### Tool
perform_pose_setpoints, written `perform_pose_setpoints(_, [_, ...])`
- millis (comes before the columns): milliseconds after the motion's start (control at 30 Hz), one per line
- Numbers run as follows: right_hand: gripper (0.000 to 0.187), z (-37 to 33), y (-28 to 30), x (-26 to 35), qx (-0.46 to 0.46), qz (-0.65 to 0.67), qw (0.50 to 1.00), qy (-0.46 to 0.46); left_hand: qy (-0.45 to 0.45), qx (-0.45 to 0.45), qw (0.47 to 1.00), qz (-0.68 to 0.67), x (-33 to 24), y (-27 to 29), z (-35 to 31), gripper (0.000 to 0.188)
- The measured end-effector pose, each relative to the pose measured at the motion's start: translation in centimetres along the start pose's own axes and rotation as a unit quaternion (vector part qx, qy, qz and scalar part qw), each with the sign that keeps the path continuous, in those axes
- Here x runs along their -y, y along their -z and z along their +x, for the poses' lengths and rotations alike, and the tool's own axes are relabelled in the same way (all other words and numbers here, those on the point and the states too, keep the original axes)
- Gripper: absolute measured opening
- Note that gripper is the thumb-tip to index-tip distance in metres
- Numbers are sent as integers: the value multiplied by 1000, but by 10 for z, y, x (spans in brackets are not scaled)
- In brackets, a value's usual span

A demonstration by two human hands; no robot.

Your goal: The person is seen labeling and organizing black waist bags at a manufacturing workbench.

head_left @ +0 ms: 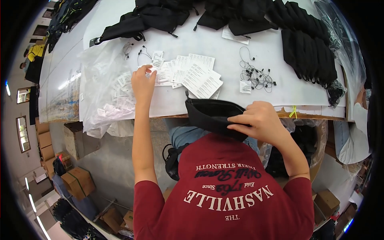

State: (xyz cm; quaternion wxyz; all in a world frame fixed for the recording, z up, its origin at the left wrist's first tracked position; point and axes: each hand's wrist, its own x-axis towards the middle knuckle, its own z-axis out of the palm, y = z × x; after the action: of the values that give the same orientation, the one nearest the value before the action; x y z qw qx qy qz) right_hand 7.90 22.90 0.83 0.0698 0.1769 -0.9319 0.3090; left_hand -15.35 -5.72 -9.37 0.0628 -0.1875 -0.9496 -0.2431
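Black pouch [202, 116] gapes, gripped by right hand [259, 121]; beyond it, printed white labels [201, 79]; left of it, left hand [143, 82] curled, hold unclear.

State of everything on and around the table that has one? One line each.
Left hand: fingers bent, beside small white tags; grip unclear
Right hand: pinching black zip pouch
Black zip pouch: mouth open
Printed white cards: fanned out, overlapping
Black cord loops: tangled
Clear plastic bag: crumpled
Row of black pouches: lined up, overlapping
Cardboard box: strapped
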Motion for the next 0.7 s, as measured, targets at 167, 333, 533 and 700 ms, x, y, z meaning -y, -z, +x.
perform_pose_setpoints(167, [15,6,0,0,-39,-40,997,49,13,-23,999,44,-16,-9,-8,46])
perform_pose_setpoints(333, [17,7,-2,-3,-70,-76,993,58,-5,28,993,111,-22,-8,-14,50])
perform_pose_setpoints(533, [18,12,-2,-5,-90,-112,988,61,106,63,974,-192,-56,17,-9,34])
perform_pose_setpoints(700, [19,23,5,-2,-113,-124,983,72,-123,8,931,-344,-140,66,-36,20])
